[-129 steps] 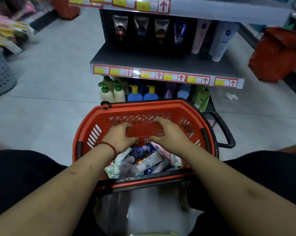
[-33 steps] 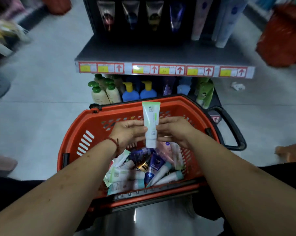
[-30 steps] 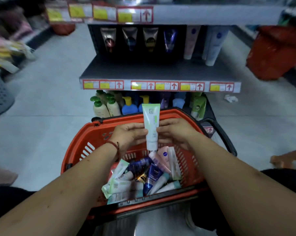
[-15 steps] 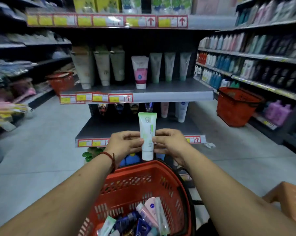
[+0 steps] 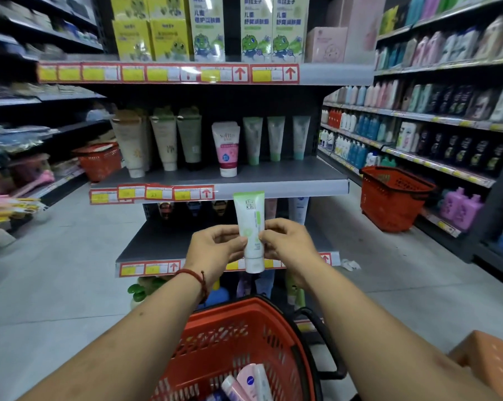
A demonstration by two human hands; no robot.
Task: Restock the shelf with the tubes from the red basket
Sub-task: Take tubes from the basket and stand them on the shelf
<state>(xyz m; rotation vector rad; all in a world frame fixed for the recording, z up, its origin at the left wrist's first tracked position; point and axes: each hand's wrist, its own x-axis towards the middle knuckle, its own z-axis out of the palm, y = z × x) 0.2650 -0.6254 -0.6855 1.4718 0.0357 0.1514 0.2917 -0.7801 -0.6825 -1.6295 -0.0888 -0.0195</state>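
Observation:
A white and green tube (image 5: 251, 227) stands upright, cap down, in front of the shelf unit. My left hand (image 5: 212, 250) pinches its left edge and my right hand (image 5: 288, 247) pinches its right edge. Below my arms sits the red basket (image 5: 233, 342) with several tubes (image 5: 249, 383) still lying in it. The middle shelf (image 5: 273, 175) carries a row of standing tubes, among them a pink and white one (image 5: 226, 149) and pale green ones (image 5: 275, 140). The lower shelf (image 5: 157, 244) lies just behind the held tube.
Other red baskets stand on the floor at the right (image 5: 392, 198) and far left (image 5: 98, 160). Boxed goods (image 5: 207, 27) fill the top shelf. Bottle-lined shelves (image 5: 435, 117) run down the right aisle. An orange stool (image 5: 493, 369) is at bottom right.
Both hands lifted the white and green tube out of the basket and raised it. The view tilted up from the basket to the shelves, and the basket dropped to the bottom of the frame.

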